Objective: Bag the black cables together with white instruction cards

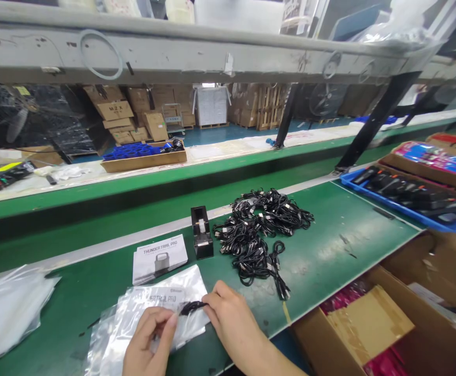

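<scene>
My left hand pinches the edge of a clear plastic bag that holds a booklet and lies on the green bench top. My right hand holds a small coiled black cable at the bag's mouth, fingers closed on it. Just behind the bag lies a stack of white "Thundertrail Pro" booklets. A black tape dispenser stands beside them. To its right sprawls a heap of several bundled black cables.
A pile of clear bags lies at the left. Open cardboard boxes stand at the right front, a blue tray of black devices behind them. A shelf beam runs overhead. A cardboard tray of blue parts sits on the far bench.
</scene>
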